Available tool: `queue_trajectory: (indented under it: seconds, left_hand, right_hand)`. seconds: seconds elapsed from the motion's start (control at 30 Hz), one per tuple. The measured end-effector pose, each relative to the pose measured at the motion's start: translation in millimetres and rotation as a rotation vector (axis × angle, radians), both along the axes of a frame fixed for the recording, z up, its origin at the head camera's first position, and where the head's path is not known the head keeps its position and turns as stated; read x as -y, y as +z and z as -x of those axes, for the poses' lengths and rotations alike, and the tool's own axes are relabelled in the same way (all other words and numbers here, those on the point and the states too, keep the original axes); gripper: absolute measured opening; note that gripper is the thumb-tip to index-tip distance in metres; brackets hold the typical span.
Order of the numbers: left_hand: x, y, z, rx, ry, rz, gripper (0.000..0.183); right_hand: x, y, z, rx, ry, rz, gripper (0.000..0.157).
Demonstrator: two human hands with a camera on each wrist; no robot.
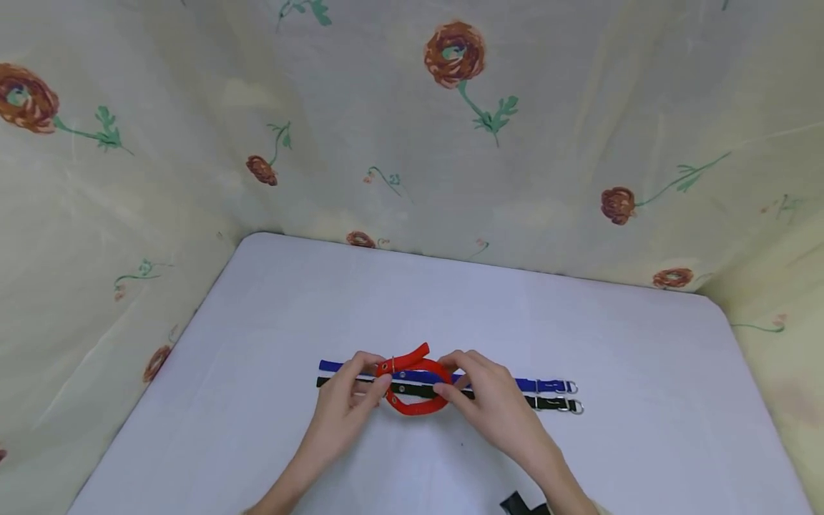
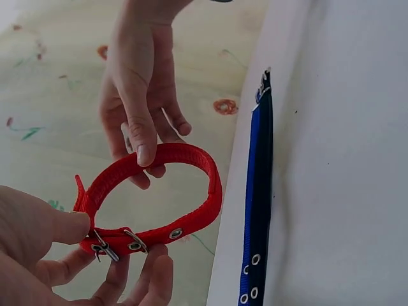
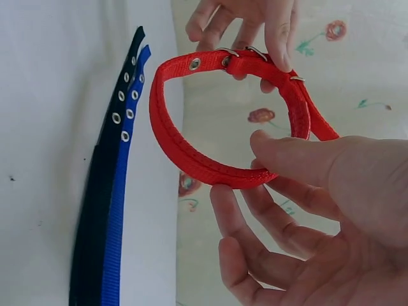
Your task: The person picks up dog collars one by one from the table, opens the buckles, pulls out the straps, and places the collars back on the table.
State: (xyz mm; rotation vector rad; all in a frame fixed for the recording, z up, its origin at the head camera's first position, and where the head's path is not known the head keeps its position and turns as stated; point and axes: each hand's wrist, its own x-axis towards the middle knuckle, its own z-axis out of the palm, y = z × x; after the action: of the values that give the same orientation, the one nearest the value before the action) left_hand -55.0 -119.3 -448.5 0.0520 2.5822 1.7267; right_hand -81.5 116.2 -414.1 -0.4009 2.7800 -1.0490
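A red pet collar, buckled into a loop, is held above the table between both hands. My left hand pinches it at the metal buckle, thumb on one side and fingers on the other. Across the loop, my right hand pinches the plain band between thumb and fingers. The collar's free end sticks out past the buckle. Metal eyelets show along the strap. Beneath the hands, a blue collar and a black collar lie straight, side by side, partly hidden by the hands.
The white table has rounded far corners. A flower-patterned curtain hangs around its back and sides. Near the front edge, by the right forearm, lies a black object, cut off by the frame.
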Motion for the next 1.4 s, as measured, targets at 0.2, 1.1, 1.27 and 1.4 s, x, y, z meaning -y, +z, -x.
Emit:
queue_trajectory:
  seconds: [0.2, 1.1, 1.27, 1.4]
  left_hand:
    - [-5, -2.1, -6.9, -0.047, -0.012, 0.077, 0.020]
    - [-23, -4.8, -17.7, -0.251, -0.192, 0.200, 0.021]
    - [-25, -4.3, -17.1, -0.250, -0.179, 0.160, 0.023]
    - [-26, -5.0, -17.4, -0.270, -0.167, 0.148, 0.022]
  right_hand:
    - [-4, -2.1, -8.6, 0.000, -0.005, -0.001, 0.025]
    - [-9, -12.5, -23.1, -0.041, 0.128, 0.232, 0.024]
    - [-7, -12.9, -23.5, -0.076, 0.115, 0.240, 0.024]
    - [-6, -13.8, -23.7, -0.103, 0.108, 0.241, 0.024]
